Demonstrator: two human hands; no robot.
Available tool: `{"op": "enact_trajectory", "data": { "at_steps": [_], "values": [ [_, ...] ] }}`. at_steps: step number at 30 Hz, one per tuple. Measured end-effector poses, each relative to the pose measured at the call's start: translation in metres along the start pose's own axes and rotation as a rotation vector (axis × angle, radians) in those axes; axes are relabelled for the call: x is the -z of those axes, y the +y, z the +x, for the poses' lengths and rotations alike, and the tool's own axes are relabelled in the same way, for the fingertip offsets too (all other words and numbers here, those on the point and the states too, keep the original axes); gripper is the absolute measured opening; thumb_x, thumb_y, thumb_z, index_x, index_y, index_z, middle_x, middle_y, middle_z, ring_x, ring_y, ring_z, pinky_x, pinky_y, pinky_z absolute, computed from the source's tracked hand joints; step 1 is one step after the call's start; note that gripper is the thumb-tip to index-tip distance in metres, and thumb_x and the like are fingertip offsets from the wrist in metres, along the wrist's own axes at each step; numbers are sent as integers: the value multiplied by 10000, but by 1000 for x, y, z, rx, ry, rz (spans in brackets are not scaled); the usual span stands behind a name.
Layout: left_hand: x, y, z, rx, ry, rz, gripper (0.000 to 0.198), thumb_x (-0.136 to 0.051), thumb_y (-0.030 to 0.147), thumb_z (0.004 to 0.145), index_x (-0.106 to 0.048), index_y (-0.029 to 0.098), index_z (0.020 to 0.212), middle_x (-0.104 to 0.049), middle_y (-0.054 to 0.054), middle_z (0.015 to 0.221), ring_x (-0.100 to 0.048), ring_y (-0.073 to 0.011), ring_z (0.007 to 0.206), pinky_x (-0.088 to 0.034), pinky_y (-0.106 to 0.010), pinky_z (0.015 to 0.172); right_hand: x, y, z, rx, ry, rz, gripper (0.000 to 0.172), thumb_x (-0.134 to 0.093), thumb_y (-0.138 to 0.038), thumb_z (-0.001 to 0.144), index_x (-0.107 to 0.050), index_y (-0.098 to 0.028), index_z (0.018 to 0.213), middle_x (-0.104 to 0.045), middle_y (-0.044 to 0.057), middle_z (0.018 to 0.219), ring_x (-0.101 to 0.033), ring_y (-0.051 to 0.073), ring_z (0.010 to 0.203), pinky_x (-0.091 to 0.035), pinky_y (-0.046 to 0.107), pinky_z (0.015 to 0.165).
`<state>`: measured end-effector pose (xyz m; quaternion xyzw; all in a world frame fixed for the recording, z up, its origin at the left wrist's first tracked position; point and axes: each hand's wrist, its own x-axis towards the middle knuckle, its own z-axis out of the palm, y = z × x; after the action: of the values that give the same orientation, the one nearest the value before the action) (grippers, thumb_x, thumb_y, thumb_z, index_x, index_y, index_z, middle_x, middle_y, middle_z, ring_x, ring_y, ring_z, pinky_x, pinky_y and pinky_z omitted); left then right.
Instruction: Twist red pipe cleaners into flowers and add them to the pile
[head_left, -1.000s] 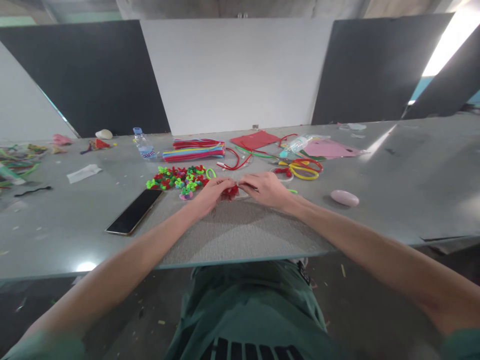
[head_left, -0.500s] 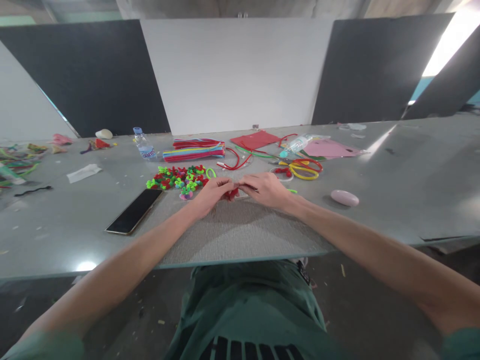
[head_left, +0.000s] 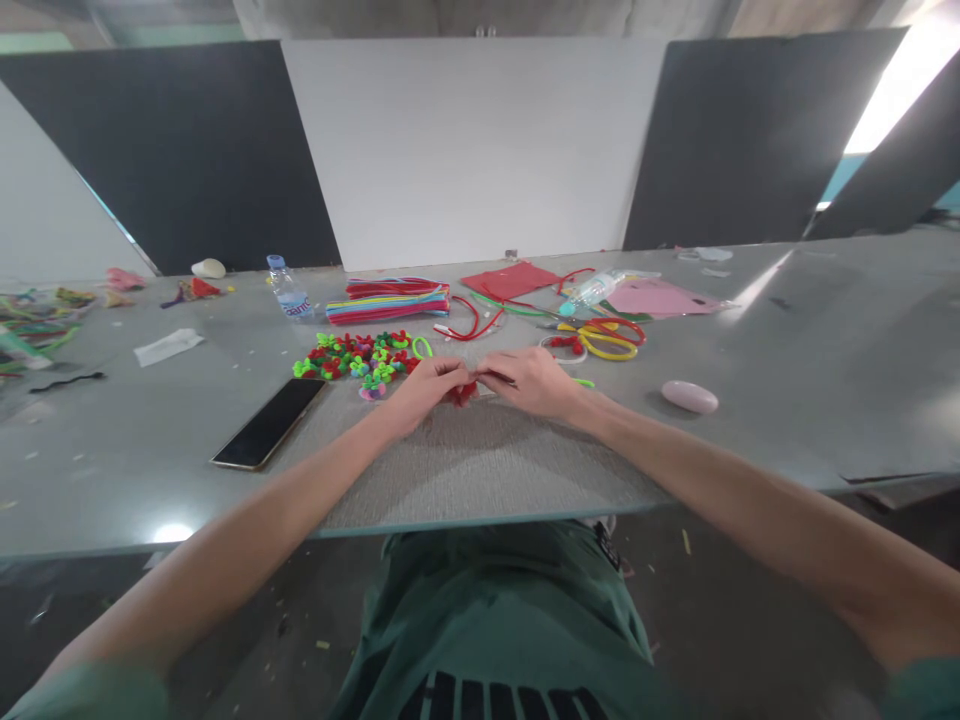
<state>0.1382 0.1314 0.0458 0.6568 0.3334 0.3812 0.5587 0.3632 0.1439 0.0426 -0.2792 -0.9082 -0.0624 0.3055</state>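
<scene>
My left hand (head_left: 425, 386) and my right hand (head_left: 529, 380) meet at the middle of the grey table (head_left: 787, 350). Both pinch a small red pipe-cleaner piece (head_left: 463, 391) between their fingertips, just above a textured grey mat (head_left: 480, 470). A heap of small red, green and purple pipe-cleaner shapes (head_left: 358, 355) lies just left of my left hand. A bundle of straight coloured pipe cleaners (head_left: 390, 299) lies behind it.
A black phone (head_left: 268, 423) lies at the left of the mat. Yellow and red scissors (head_left: 604, 337), red and pink sheets (head_left: 660, 297), a water bottle (head_left: 288, 290) and a pink oval object (head_left: 689, 396) are spread over the table. White and dark panels stand behind.
My fingers have closed a little more over the red piece, so less of it shows. The hands have stayed in place.
</scene>
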Motion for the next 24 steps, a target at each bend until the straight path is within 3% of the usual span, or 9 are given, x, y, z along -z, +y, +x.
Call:
{"op": "enact_trajectory", "data": {
  "at_steps": [7, 14, 24],
  "values": [
    [2, -2, 1, 64, -25, 15, 292, -763, 428, 863, -707, 152, 786, -753, -103, 837, -690, -177, 729, -504, -306, 684, 1, 2, -1, 21, -6, -8, 208, -522, -184, 1042, -709, -221, 959, -777, 16, 870, -674, 166, 772, -369, 294, 665],
    [1, -1, 4, -60, 48, 84, 236, -714, 324, 841, -653, 171, 672, -669, -47, 667, -632, -151, 648, -492, -299, 667, 4, 0, 1, 2, -5, -16, 178, -553, -204, 1042, -707, -212, 954, -759, 18, 840, -648, 164, 741, -354, 295, 659],
    [2, -1, 4, -137, 62, 203, 159, -598, 203, 775, -609, 175, 618, -591, 5, 615, -520, -118, 600, -397, -266, 595, 6, -5, 2, 0, -30, -27, 224, -517, -228, 1057, -692, -205, 919, -732, 10, 798, -617, 152, 701, -319, 298, 645]
  ]
}}
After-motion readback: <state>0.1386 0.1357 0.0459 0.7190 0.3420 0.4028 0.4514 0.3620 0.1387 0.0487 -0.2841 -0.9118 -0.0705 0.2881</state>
